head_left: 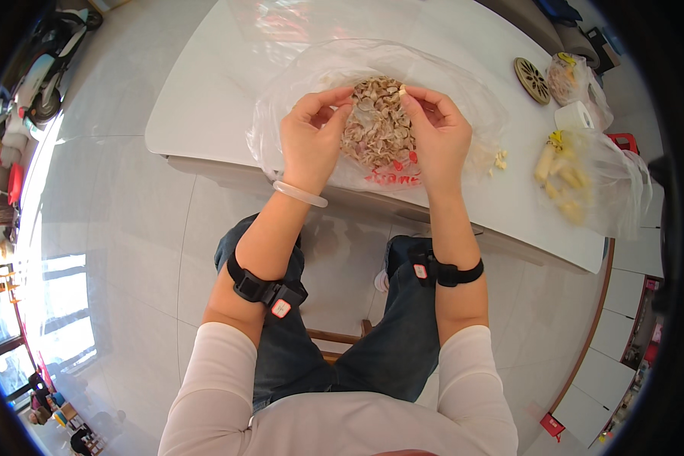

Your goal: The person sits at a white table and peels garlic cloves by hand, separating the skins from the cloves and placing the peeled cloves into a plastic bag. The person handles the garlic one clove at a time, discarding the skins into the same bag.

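Observation:
A heap of dry, papery garlic skins (pixel 379 128) lies on a clear plastic bag (pixel 296 74) spread over the white table. Above the heap's right side, my right hand (pixel 442 134) pinches a small pale garlic clove (pixel 402 91) between thumb and forefinger. My left hand (pixel 310 137) is over the left edge of the heap, its thumb and forefinger close together; whether anything thin sits between them is too small to tell. To the right of my right hand, several peeled garlic cloves (pixel 500 161) rest in a small group.
On the right of the white table (pixel 205 102) sit a plastic bag of pale yellow food (pixel 567 176), a white paper roll (pixel 574 116), a round slotted trivet (pixel 531 81) and another filled bag (pixel 570 80). The table's front edge runs just beyond my knees.

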`<state>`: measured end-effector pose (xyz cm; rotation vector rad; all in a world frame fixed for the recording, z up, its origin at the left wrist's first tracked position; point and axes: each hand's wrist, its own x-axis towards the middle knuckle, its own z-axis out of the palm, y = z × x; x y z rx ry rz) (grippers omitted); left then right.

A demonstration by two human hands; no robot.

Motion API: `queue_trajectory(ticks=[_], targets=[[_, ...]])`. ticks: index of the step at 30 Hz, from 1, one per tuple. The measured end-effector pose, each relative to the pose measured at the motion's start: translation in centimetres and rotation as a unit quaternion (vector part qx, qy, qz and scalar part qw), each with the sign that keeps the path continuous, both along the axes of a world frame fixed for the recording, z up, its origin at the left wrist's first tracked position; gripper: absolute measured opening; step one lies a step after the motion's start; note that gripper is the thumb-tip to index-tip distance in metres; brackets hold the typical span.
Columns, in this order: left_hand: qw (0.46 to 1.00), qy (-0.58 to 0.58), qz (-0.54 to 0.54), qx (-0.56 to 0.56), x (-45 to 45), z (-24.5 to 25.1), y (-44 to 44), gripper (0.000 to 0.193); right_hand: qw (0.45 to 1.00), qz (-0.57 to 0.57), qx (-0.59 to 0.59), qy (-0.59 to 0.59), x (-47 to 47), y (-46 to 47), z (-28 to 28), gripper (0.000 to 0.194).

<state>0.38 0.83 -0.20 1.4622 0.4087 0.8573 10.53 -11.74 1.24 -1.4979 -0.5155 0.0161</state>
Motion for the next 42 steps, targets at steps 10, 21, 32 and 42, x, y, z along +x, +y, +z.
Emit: queue_trajectory(ticks=[10, 21, 32, 42], targets=[[0.966, 0.006, -0.123, -0.227, -0.4, 1.1, -0.1, 0.028, 0.995, 0.039, -0.032, -0.082, -1.2, 1.0, -0.2, 0.015], [0.957, -0.047, -0.085, -0.273, -0.5, 0.9, 0.7, 0.028, 0.937, 0.064, -0.215, -0.269, 0.5, 2.6, -1.0, 0.022], [0.978, -0.053, -0.065, -0.191, -0.5, 0.7, 0.5, 0.025, 0.866, 0.064, -0.319, -0.379, 0.9, 3.7, -3.1, 0.025], [0.977, -0.046, -0.072, -0.193, -0.5, 0.7, 0.5, 0.024, 0.878, 0.021, -0.301, -0.371, 1.0, 4.4, -2.7, 0.014]])
